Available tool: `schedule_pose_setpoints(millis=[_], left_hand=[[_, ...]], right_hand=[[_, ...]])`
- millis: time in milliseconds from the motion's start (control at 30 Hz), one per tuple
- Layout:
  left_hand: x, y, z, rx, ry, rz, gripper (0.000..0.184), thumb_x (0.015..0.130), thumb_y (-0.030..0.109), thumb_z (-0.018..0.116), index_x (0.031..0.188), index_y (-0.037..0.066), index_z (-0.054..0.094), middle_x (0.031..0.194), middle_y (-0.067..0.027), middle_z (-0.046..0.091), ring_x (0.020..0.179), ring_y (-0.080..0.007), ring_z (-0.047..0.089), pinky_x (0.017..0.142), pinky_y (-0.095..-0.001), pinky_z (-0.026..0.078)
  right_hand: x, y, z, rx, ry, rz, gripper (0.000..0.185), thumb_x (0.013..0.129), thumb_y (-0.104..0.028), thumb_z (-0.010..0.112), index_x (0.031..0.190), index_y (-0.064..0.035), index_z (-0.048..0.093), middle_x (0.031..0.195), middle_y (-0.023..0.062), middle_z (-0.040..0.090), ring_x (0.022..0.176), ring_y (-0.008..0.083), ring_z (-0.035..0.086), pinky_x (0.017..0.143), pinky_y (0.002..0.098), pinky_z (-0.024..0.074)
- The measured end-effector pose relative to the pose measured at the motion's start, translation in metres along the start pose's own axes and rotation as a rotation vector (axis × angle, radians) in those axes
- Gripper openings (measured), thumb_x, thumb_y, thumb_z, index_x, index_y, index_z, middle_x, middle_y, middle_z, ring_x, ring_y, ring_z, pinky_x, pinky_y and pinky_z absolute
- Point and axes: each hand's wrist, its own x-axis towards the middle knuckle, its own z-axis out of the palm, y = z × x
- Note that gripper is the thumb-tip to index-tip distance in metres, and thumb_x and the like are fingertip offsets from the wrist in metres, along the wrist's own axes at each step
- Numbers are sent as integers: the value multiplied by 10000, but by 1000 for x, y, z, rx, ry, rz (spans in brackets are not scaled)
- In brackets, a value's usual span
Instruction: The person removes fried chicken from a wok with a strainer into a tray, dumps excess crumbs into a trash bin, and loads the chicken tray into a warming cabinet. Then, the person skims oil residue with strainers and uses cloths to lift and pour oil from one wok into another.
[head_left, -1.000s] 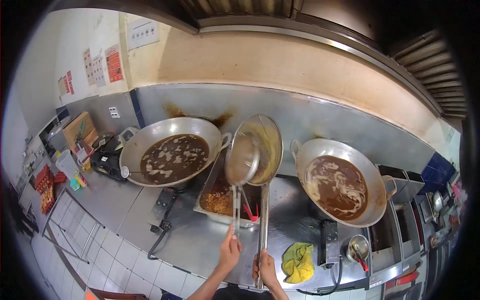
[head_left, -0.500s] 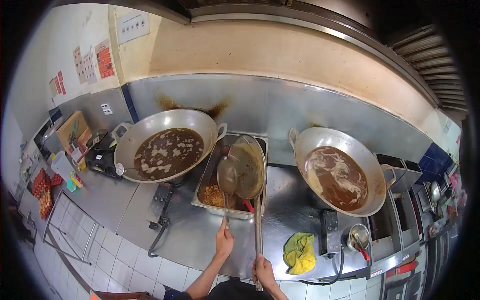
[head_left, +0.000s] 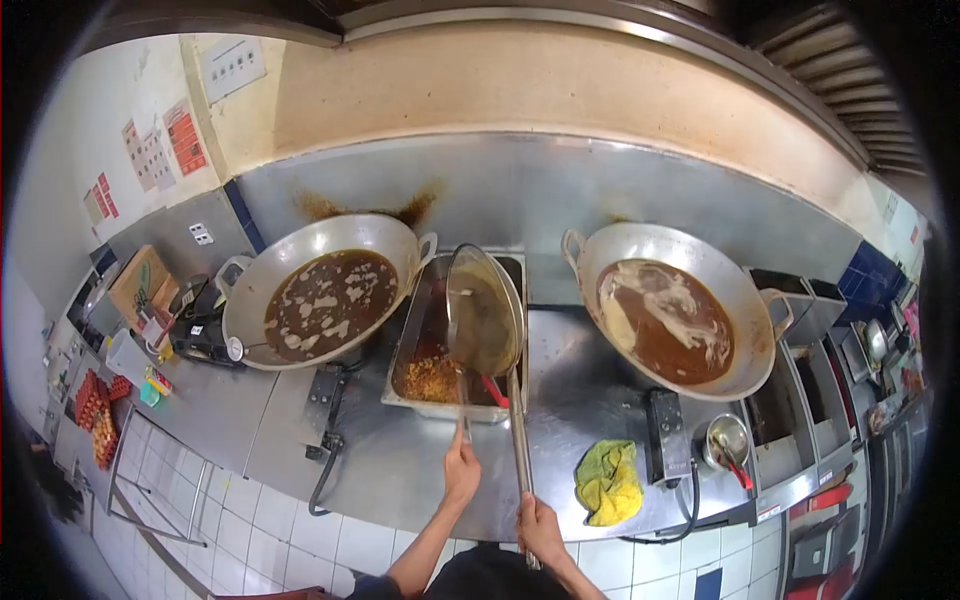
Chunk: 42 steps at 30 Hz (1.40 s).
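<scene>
My right hand (head_left: 540, 527) is wrapped around the long metal handle of a round mesh strainer (head_left: 488, 318), which is tilted above a rectangular metal pan (head_left: 418, 406). My left hand (head_left: 461, 474) grips the thin handle of a ladle (head_left: 462, 400); its bowl overlaps the strainer and is mostly hidden. Golden-brown crumbs (head_left: 430, 379) and dark liquid lie in the pan, and a red handle (head_left: 495, 389) shows by its near edge. On either side stand a left wok (head_left: 345, 232) and a right wok (head_left: 640, 240), each holding brown liquid with pale foam.
A yellow-green cloth (head_left: 609, 484) lies on the steel counter (head_left: 560, 400). Beside it are a burner control box (head_left: 667, 436) and a small pot (head_left: 727, 440) with a red-handled tool. Fryer wells (head_left: 770, 400) adjoin the right side. Egg trays (head_left: 92, 398) sit far left.
The ladle has shifted right, from beside the strainer to overlapping it. The strainer looks turned more on edge. The whole view has shifted slightly.
</scene>
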Motion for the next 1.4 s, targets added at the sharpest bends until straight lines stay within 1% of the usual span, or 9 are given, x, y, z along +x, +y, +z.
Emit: schedule_pose_setpoints(millis=[100, 400, 467, 533, 833, 900, 1000, 1333, 1400], left_hand=[[14, 6, 2, -198, 67, -130, 477, 978, 104, 361, 1454, 64, 347, 575, -11, 451, 488, -112, 475, 477, -295, 423], [16, -1, 2, -135, 129, -96, 472, 966, 98, 366, 1435, 41, 372, 599, -64, 487, 500, -149, 494, 482, -321, 427], [14, -26, 0, 164, 50, 92, 467, 961, 90, 367, 1424, 33, 387, 617, -95, 500, 511, -161, 505, 486, -335, 428], [11, -20, 0, 81, 87, -17, 470, 961, 88, 365, 1428, 32, 380, 608, -92, 490, 507, -157, 501, 482, -332, 422], [9, 1, -1, 23, 118, -2, 483, 949, 68, 366, 1430, 14, 367, 591, -61, 448, 501, -145, 485, 486, -316, 410], [14, 1, 3, 1, 123, -33, 489, 942, 57, 369, 1429, 11, 365, 617, -57, 460, 522, -140, 490, 494, -315, 415], [7, -29, 4, 119, 63, 82, 500, 932, 44, 379, 1431, 13, 363, 652, -49, 476, 549, -132, 475, 504, -307, 419], [16, -8, -7, -47, 118, 52, 525, 955, 24, 358, 1475, 85, 313, 621, -16, 453, 530, -91, 456, 470, -279, 407], [0, 0, -15, -26, 142, 75, 522, 963, 34, 354, 1479, 95, 306, 596, -8, 435, 513, -84, 453, 461, -278, 405]], right_hand=[[4, 3, -1, 0, 28, 3, 486, 1016, -421, 353, 769, -26, 488, 520, 30, 445, 362, 135, 458, 349, 292, 387], [0, 1, -16, -127, 86, -43, 504, 1013, -414, 365, 759, -5, 517, 503, 55, 483, 388, 163, 503, 392, 324, 410], [-2, -5, -13, -221, 104, -79, 497, 1010, -405, 374, 762, -2, 523, 510, 78, 496, 403, 178, 510, 417, 347, 424], [-6, 1, -16, -188, 88, -49, 490, 1007, -393, 378, 772, 9, 531, 520, 103, 510, 422, 202, 521, 447, 372, 435], [5, 5, -29, -420, 196, -186, 502, 1007, -396, 367, 812, 23, 560, 589, 196, 562, 585, 350, 605, 579, 455, 464], [4, 5, -29, -337, 106, -59, 555, 995, -426, 355, 932, 62, 613, 807, 344, 602, 857, 507, 588, 764, 545, 450], [2, 1, -24, -376, 120, -121, 504, 1004, -394, 366, 818, 28, 566, 649, 220, 596, 642, 387, 618, 631, 474, 466], [-21, -23, -60, -375, 140, -141, 485, 1011, -401, 370, 850, 20, 548, 609, 150, 581, 505, 264, 589, 518, 392, 454], [-31, -38, -72, -244, 50, -58, 542, 996, -449, 362, 896, 33, 590, 741, 291, 607, 760, 497, 579, 685, 526, 446]])
